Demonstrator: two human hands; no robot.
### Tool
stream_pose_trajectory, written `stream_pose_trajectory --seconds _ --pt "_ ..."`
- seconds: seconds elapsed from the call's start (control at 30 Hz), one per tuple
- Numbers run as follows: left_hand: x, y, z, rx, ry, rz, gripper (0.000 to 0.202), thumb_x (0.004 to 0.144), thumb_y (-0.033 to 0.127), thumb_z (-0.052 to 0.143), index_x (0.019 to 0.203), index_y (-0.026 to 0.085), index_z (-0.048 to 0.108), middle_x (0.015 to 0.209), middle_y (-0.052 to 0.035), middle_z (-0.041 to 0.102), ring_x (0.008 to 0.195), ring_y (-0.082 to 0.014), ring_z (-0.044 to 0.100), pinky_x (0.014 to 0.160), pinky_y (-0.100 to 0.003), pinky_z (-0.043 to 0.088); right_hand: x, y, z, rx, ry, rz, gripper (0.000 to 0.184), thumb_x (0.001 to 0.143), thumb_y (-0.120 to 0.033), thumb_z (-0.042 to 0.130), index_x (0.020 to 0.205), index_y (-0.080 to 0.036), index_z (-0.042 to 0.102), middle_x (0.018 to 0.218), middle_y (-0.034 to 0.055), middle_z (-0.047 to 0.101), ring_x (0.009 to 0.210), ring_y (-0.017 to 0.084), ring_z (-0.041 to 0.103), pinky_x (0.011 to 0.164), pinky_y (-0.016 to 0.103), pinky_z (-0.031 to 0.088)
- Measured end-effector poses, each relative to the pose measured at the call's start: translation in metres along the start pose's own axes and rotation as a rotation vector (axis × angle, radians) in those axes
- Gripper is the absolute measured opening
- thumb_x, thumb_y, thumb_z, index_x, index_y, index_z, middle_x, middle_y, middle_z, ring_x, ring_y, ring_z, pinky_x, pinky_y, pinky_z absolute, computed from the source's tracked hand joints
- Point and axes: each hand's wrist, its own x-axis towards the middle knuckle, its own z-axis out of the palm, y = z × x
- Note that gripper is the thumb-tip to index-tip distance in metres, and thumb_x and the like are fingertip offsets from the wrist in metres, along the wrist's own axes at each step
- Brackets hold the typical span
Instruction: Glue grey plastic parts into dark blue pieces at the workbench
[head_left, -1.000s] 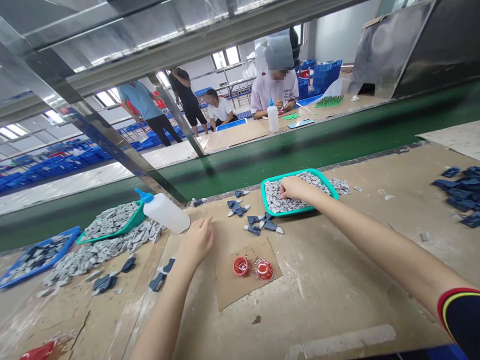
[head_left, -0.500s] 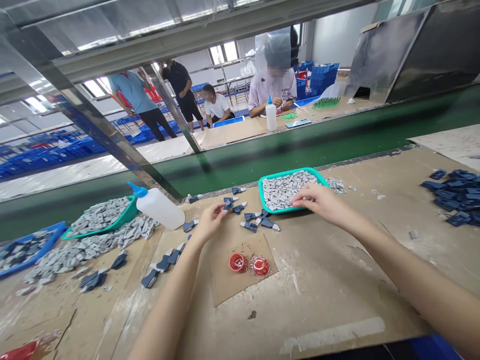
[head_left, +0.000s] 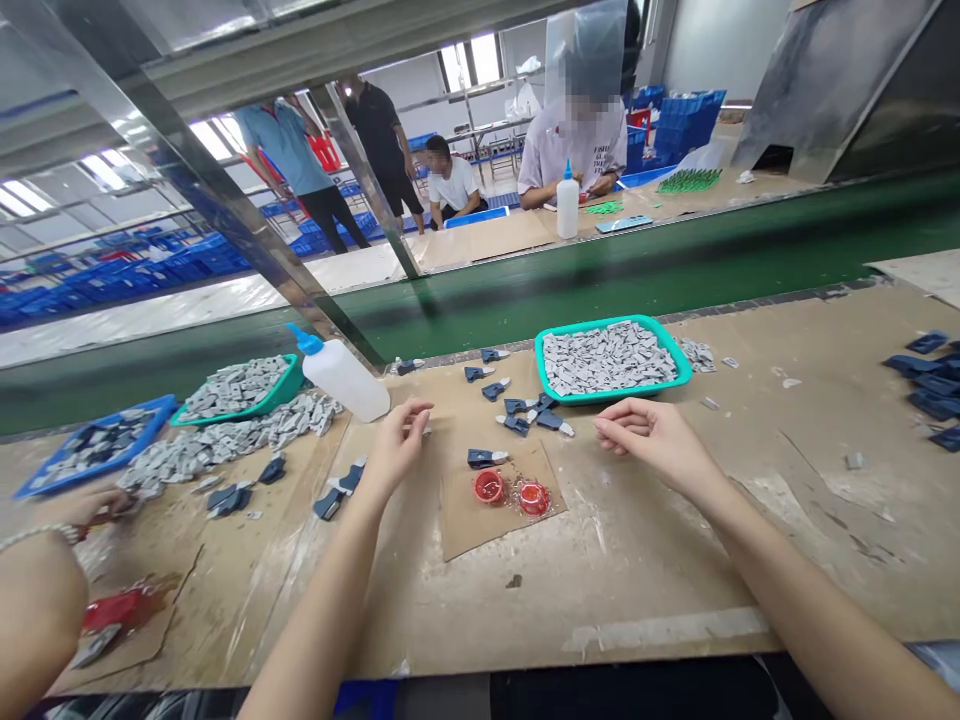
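Observation:
My left hand (head_left: 403,445) hovers over the cardboard-covered bench with its fingers curled together; a sliver of something pale shows by its fingertips. In front of a green tray (head_left: 551,392) heaped with small grey plastic pieces (head_left: 611,358), my right hand (head_left: 641,440) is closed in a pinch, and whatever lies in it is hidden. Between the hands, a dark blue clip-like part with a grey tip (head_left: 486,458) lies just behind two red cups (head_left: 490,487) of clear liquid on a cardboard square (head_left: 465,535). Several similar blue parts (head_left: 517,407) lie scattered behind.
A co-worker's hand (head_left: 101,505) reaches in at left, near a blue tray (head_left: 45,485) and loose grey pieces. A blue-capped white bottle (head_left: 349,378) leans beside a metal post. Dark blue parts (head_left: 934,385) are piled at right. Beyond runs a green conveyor (head_left: 495,290).
My right hand has drawn back from the green tray. A blue part with a grey tip now lies behind the red cups. A co-worker's arm has entered at left, and the view has shifted.

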Motion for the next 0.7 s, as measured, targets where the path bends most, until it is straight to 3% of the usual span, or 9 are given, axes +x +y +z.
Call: stream_pose_trajectory --seconds 0.17,0.33,0.43,0.53,0.7 --pt "-0.017 0.03 -0.005 0.024 -0.331 0.138 0.036 0.079 0.044 0.058 0.107 0.024 0.064 0.11 -0.0076 0.064 0.098 -0.0228 0.059 0.08 -0.035 0.05 -0.002 0.004 0.005 0.053 -0.051 0.022 0.036 0.072 -0.046 0.07 0.093 -0.017 0.065 0.084 0.0099 0.071 0.073 0.022 0.068 0.064 0.034 0.054" --pt "-0.009 0.044 0.009 0.15 -0.553 0.246 0.034 0.087 0.04 0.047 0.112 0.025 0.064 0.108 -0.007 0.067 0.095 -0.0226 0.061 0.082 -0.035 0.048 -0.01 0.005 0.016 0.092 -0.128 0.13 0.032 0.07 -0.045 0.072 0.083 -0.016 0.064 0.081 0.01 0.072 0.075 0.022 0.069 0.059 0.03 0.052" --pt "-0.003 0.038 0.015 0.234 -0.528 0.275 0.035 0.091 0.034 0.037 0.106 0.025 0.066 0.104 -0.006 0.068 0.092 -0.0218 0.062 0.082 -0.034 0.047 -0.015 0.002 0.021 0.099 -0.171 0.129 0.029 0.072 -0.043 0.07 0.081 -0.017 0.063 0.082 0.009 0.071 0.076 0.021 0.068 0.06 0.029 0.051" --pt "-0.001 0.026 0.017 0.278 -0.418 0.243 0.038 0.092 0.032 0.031 0.106 0.021 0.065 0.105 -0.0085 0.066 0.094 -0.023 0.061 0.086 -0.036 0.046 -0.02 -0.004 0.027 0.077 -0.223 0.087 0.026 0.075 -0.043 0.067 0.081 -0.018 0.062 0.081 0.0066 0.069 0.074 0.019 0.066 0.058 0.028 0.05" --pt "-0.002 0.011 0.009 0.353 -0.268 0.2 0.037 0.089 0.031 0.035 0.111 0.017 0.062 0.107 -0.0127 0.059 0.1 -0.0268 0.057 0.089 -0.041 0.043 -0.025 -0.007 0.04 -0.022 -0.211 -0.055 0.02 0.078 -0.039 0.065 0.077 -0.018 0.065 0.08 0.0038 0.069 0.075 0.018 0.063 0.068 0.03 0.048"
